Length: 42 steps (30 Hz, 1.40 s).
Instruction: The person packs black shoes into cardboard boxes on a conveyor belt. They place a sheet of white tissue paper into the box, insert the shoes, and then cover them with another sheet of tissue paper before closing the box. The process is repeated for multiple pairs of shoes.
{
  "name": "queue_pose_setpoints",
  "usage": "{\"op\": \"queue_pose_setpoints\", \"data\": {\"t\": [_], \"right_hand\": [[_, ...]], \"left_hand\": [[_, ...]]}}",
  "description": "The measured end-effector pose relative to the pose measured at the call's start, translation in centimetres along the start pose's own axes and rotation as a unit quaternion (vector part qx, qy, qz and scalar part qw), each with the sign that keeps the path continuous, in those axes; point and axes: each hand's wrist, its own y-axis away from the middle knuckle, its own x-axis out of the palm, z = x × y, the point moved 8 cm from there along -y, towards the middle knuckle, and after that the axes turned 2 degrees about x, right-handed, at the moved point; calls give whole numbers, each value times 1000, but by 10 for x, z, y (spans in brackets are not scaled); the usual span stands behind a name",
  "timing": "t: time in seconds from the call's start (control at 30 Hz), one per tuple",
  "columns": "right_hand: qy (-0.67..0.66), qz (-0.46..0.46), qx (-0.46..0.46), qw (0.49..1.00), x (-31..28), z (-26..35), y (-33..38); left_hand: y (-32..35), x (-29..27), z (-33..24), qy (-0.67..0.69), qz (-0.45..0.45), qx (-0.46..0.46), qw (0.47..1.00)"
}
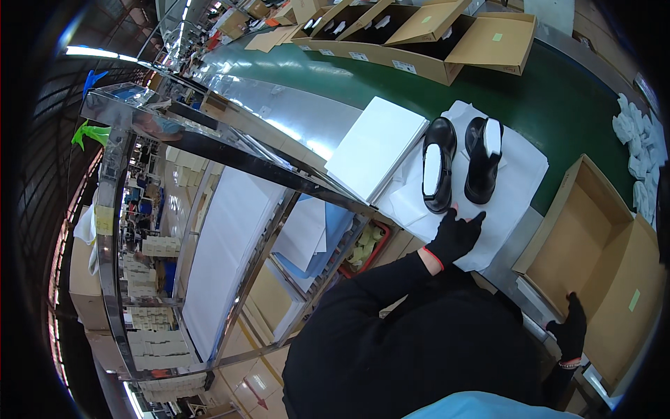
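A pair of black shoes (439,167) stuffed with white paper lies on white wrapping paper (516,174) spread over the bench. My left hand (453,239), in a black glove, is just below the heels of the shoes. Its fingers are apart, and one fingertip is at or very near the left shoe's heel. An open brown shoebox (583,230) sits to the right, its inside bare. At its near corner, my gloved right hand (571,329) straddles the wall, fingers toward the inside and thumb outside.
A stack of white sheets (377,146) stands left of the shoes. More open cartons (391,42) line the far side of the green belt (558,105). Crumpled white paper (636,146) lies at the far right. A metal-framed rack (230,258) with paper sheets rises on the left.
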Motion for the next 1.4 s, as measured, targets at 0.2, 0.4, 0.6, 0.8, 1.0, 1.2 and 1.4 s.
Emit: {"op": "queue_pose_setpoints", "data": {"t": [0.2, 0.4, 0.6, 0.8, 1.0, 1.2, 1.4], "right_hand": [[111, 48, 101, 988, 10, -45, 4], [66, -81, 102, 989, -63, 27, 7], [138, 0, 73, 988, -6, 26, -8], [71, 58, 131, 987, 60, -9, -6], [57, 81, 166, 981, 51, 7, -12], [58, 80, 149, 984, 51, 7, -13], [62, 60, 131, 988, 55, -1, -10]], "left_hand": [[14, -5, 35, -397, -26, 64, 915], [46, 83, 40, -274, 42, -23, 961], [119, 185, -52, -343, 241, 221, 881], [277, 240, -155, -415, 151, 680, 586], [397, 198, -278, -447, -239, 835, 215], [403, 137, -372, -624, -578, 525, -42], [411, 134, -402, -666, -586, 462, -3]]}}
